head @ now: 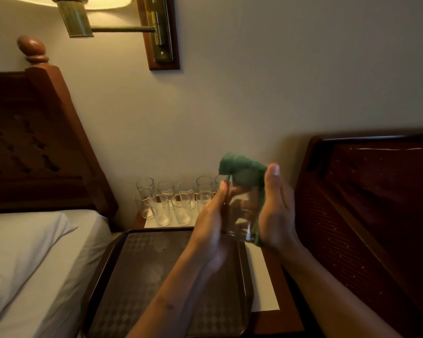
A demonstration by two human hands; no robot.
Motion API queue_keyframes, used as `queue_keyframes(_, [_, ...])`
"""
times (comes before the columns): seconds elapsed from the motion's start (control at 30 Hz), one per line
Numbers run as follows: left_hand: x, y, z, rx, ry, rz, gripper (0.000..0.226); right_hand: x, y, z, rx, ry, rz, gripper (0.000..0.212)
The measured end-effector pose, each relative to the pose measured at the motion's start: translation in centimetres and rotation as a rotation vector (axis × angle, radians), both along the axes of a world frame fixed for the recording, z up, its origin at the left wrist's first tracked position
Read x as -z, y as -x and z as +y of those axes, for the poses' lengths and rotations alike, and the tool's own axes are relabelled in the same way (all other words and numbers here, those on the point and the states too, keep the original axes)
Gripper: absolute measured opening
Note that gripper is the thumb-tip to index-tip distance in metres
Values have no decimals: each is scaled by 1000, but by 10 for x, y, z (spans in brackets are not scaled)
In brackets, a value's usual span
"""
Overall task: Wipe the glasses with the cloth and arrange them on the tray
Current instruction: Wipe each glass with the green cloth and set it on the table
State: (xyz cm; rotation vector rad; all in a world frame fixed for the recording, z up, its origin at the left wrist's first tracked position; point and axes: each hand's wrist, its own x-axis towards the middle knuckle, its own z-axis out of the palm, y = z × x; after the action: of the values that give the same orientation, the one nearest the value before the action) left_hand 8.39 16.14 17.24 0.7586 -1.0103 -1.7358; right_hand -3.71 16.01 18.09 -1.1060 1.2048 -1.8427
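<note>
I hold a clear glass [242,213] upright between both palms above the nightstand. My left hand [211,223] presses its left side. My right hand [277,211] presses a green cloth [244,170] against its right side; the cloth bunches over the glass's mouth and hangs down under my right palm. Several more clear glasses [169,203] stand in two rows at the back of the nightstand, near the wall. A dark patterned tray [137,276] with nothing on it lies in front of them, below my forearms.
The wooden nightstand [276,320] has a white mat [261,284] under the tray. A bed with a white pillow [22,252] and a dark headboard [34,142] is on the left, another dark headboard [376,215] on the right. A wall lamp [122,25] hangs above.
</note>
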Motion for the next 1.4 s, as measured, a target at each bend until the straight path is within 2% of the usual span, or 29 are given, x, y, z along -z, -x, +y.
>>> queue_keyframes(0.1, [0, -3, 4, 25, 69, -104, 50, -6, 7, -4, 65, 124, 12, 53])
queue_keyframes(0.2, [-3, -6, 8, -4, 165, -294, 60, -15, 13, -6, 95, 134, 90, 69])
queue_keyframes(0.3, [-1, -2, 22, -23, 252, -337, 61, -15, 17, -10, 124, 102, 246, 74])
queue_keyframes(0.4, [8, 11, 32, -174, 412, -406, 47, -17, 15, -13, 149, 114, 318, 73])
queue_keyframes(0.47, [9, 16, 32, -232, 396, -348, 46, -19, 12, -14, 150, 98, 279, 71])
queue_keyframes(0.53, [6, 14, 28, -171, 304, -263, 46, -19, 11, -13, 144, 51, 187, 69])
queue_keyframes(0.63, [8, 4, 25, 79, 104, -117, 56, -18, 12, -11, 169, 24, 75, 64])
queue_keyframes(0.73, [16, -2, 20, 364, -74, 198, 60, -13, 11, -8, 179, 36, -3, 34])
queue_keyframes(0.77, [18, -3, 18, 419, -110, 282, 61, -11, 10, -9, 189, 25, -50, 36])
queue_keyframes(0.8, [20, -3, 17, 434, -125, 315, 63, -8, 11, -10, 196, -8, -113, 50])
queue_keyframes(0.83, [21, -1, 16, 409, -112, 283, 65, -8, 9, -9, 193, -51, -184, 65])
queue_keyframes(0.87, [23, 1, 15, 340, -66, 182, 67, -4, 11, -10, 174, -69, -256, 68])
queue_keyframes(0.93, [28, 7, 12, 113, 102, -136, 59, 2, 12, -8, 103, -139, -317, 71])
queue_keyframes(1.03, [36, 15, 4, -111, 433, -549, 46, 15, 10, -2, 15, -234, -278, 61])
queue_keyframes(1.13, [48, 17, -7, -218, 663, -932, 60, 26, 9, 1, 5, -266, -329, 49])
queue_keyframes(1.17, [51, 18, -10, -225, 686, -983, 64, 28, 10, 2, 11, -276, -362, 48])
queue_keyframes(1.2, [54, 18, -13, -199, 665, -962, 68, 30, 12, 2, 18, -283, -381, 47])
queue_keyframes(1.23, [56, 19, -16, -146, 597, -864, 71, 30, 13, 4, 29, -293, -394, 46])
queue_keyframes(1.3, [62, 20, -22, -54, 375, -575, 71, 33, 18, 5, 45, -300, -400, 43])
queue_keyframes(1.4, [74, 18, -26, -91, 179, -341, 61, 43, 33, 6, 99, -308, -365, 35])
